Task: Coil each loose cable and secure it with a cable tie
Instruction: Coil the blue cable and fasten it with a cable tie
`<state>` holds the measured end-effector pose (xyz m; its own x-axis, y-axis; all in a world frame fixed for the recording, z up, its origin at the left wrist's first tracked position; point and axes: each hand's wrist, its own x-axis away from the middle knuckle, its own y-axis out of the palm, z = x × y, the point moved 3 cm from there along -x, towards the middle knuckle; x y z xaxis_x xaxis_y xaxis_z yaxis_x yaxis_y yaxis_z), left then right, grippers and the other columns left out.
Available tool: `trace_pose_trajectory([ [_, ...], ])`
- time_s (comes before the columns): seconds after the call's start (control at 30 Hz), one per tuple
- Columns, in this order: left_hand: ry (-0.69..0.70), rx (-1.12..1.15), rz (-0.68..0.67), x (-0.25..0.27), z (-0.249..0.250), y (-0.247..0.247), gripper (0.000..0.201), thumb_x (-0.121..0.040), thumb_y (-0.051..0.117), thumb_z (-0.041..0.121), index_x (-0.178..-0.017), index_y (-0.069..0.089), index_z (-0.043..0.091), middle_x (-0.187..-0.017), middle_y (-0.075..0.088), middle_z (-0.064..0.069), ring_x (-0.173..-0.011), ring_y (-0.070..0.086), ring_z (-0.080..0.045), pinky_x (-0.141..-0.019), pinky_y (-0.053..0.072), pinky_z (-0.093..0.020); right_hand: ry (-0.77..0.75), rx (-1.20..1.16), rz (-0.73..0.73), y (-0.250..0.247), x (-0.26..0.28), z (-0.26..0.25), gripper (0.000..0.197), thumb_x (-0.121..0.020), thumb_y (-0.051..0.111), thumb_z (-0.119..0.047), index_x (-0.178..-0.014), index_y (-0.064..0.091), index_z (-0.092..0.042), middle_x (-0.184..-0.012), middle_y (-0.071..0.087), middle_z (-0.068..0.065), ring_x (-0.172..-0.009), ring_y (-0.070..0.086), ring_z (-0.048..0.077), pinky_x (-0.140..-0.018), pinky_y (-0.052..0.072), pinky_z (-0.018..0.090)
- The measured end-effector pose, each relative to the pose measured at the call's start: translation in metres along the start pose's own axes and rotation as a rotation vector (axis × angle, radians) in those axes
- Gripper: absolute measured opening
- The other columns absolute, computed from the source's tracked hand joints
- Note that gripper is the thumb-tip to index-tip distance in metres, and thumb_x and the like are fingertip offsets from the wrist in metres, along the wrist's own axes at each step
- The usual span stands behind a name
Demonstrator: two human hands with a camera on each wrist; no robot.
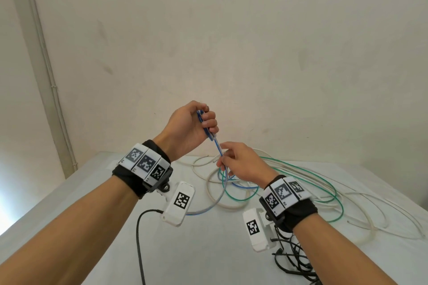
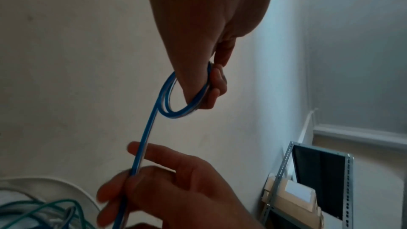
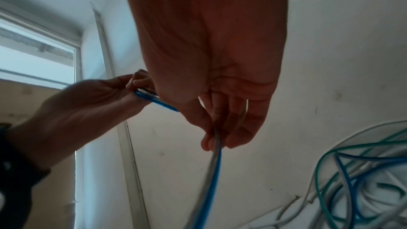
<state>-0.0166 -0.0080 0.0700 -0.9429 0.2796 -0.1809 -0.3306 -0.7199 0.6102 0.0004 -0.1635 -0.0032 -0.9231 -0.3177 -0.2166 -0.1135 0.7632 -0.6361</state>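
Bare forearms, no sleeves. Black wristbands (image 1: 136, 180) on both wrists — each topped with three white tiles of black-and-white square markers (image 1: 145, 162). White tagged camera modules (image 1: 178, 203) beneath (screw-mounted) — black leads (image 1: 140, 238) trailing.

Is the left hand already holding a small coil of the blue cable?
Yes, the left hand grips a small loop of the blue cable, visible in the left wrist view.

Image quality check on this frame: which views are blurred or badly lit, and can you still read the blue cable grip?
Head view: evenly lit, sharp, wide-angle bend at the edges; left hand grips the blue cable, right hand pinches it. Left wrist view: dim, hands backlit, right fingers slightly smeared, coil readable. Right wrist view: window blown out, palm dark, cable soft.
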Motion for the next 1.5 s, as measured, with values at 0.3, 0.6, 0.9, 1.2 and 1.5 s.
trace_pose_trajectory([
  [0.3,0.125,-0.199,0.177,-0.011,0.001,-0.018,0.033,-0.088,0.022,-0.008,-0.077,0.016,0.023,-0.072,0.022,-0.001,-0.057,0.026,-0.017,-0.063,0.035,-0.032,0.039,-0.458,-0.343,-0.006,0.019,0.0,0.026,-0.104,0.043,0.002,-0.103,0.068,-0.005,-0.088,0.072,0.012,-0.066,0.063,0.017,-0.071,0.053,0.027],
  [0.6,0.019,-0.348,0.069,-0.004,-0.013,-0.017,0.051,-0.101,0.031,-0.009,-0.058,0.056,0.004,-0.077,0.055,-0.017,-0.067,0.061,-0.03,-0.093,0.057,-0.051,0.034,-0.863,-0.481,-0.013,0.035,-0.017,0.011,-0.097,0.06,-0.009,-0.099,0.07,-0.013,-0.09,0.068,0.008,-0.075,0.06,0.018,-0.073,0.052,0.027],
  [0.9,-0.1,-0.663,-0.192,0.015,-0.036,-0.004,0.037,-0.109,0.03,0.003,-0.091,0.061,-0.007,-0.085,0.073,-0.017,-0.08,0.075,-0.027,-0.084,0.061,-0.037,-0.121,-0.749,-0.072,-0.027,0.023,-0.032,0.026,-0.097,0.066,-0.033,-0.095,0.076,-0.009,-0.059,0.048,0.001,-0.048,0.032,0.011,-0.056,0.027,0.032],
  [1.2,-0.291,-0.731,-0.214,0.017,-0.053,0.004,0.035,-0.101,0.022,0.045,-0.081,0.035,0.019,-0.064,0.033,-0.003,-0.05,0.014,-0.015,-0.054,0.014,-0.034,-0.072,-0.58,0.159,-0.042,0.015,-0.039,0.024,-0.093,0.076,-0.028,-0.079,0.07,-0.009,-0.06,0.048,0.001,-0.045,0.035,0.008,-0.046,0.027,0.019],
  [1.5,-0.265,-0.568,-0.147,0.016,-0.048,-0.005,0.028,-0.102,0.029,0.026,-0.076,0.037,0.02,-0.055,0.023,0.004,-0.039,0.014,-0.008,-0.044,0.009,-0.027,0.091,-0.366,0.36,-0.038,0.009,-0.024,0.043,-0.077,0.085,-0.049,-0.069,0.059,-0.017,-0.056,0.042,-0.007,-0.054,0.037,0.012,-0.055,0.033,0.025],
])
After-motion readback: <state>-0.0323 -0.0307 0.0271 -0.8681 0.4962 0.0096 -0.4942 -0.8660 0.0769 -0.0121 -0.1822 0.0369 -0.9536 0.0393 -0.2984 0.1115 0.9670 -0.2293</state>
